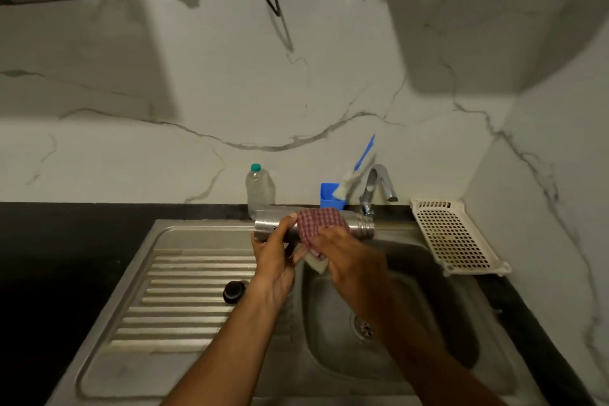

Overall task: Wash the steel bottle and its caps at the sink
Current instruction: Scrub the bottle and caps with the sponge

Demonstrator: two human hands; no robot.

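The steel bottle (268,224) lies sideways in the air above the sink basin (333,330), its threaded open neck pointing right toward the tap. My left hand (275,257) grips its base end from below. My right hand (346,254) presses a red checked scrubbing cloth (318,222) around the bottle's middle, with a pale sponge edge hanging under it. A black cap (234,291) rests on the ribbed steel drainboard (184,300), left of my left wrist. No other cap shows.
A chrome tap (379,184) stands behind the basin. A blue holder (329,196) with a blue-handled brush and a clear plastic bottle (258,189) with a teal cap stand against the marble wall. A cream perforated tray (454,237) lies on the black counter at right.
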